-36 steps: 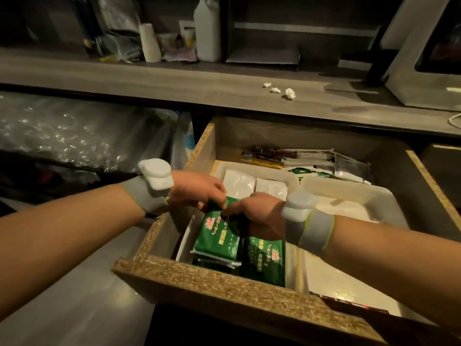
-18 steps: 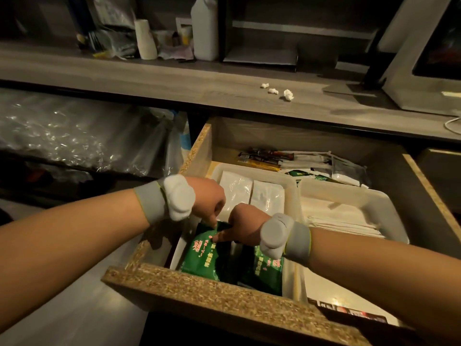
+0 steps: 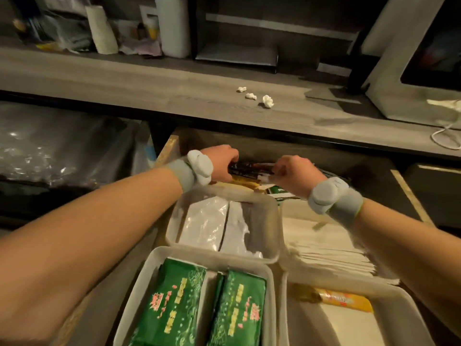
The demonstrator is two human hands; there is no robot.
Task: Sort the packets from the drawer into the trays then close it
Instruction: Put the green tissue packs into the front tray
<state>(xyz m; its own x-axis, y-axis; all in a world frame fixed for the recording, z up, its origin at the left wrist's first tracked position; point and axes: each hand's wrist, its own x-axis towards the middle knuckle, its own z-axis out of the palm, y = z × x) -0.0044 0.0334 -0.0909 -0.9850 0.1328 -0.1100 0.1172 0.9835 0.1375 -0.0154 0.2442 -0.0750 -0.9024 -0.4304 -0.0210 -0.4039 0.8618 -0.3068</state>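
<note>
Two grips: dark packets (image 3: pixel 249 169), drawer's (image 3: pixel 411 196) 12 o'clock end.
Left hand (image 3: pixel 222 161): curled round them.
Right hand (image 3: pixel 295 174): pinching them.

Your drawer (image 3: pixel 169 148) shows raw chipboard, rough and speckled, along its left edge. The trays (image 3: pixel 149 260) inside are white plastic, smooth with a dull sheen. You see glossy film on the green packets (image 3: pixel 174 300), a crinkled shine on the white packets (image 3: pixel 204 221), and a gloss on the dark packets (image 3: pixel 247 168) at the drawer's back edge. The stack of napkins (image 3: pixel 324 245) looks like matt paper. Your wristbands (image 3: pixel 180 174) are grey cloth. The counter (image 3: pixel 149 81) above is matt, wood-grained grey.
</note>
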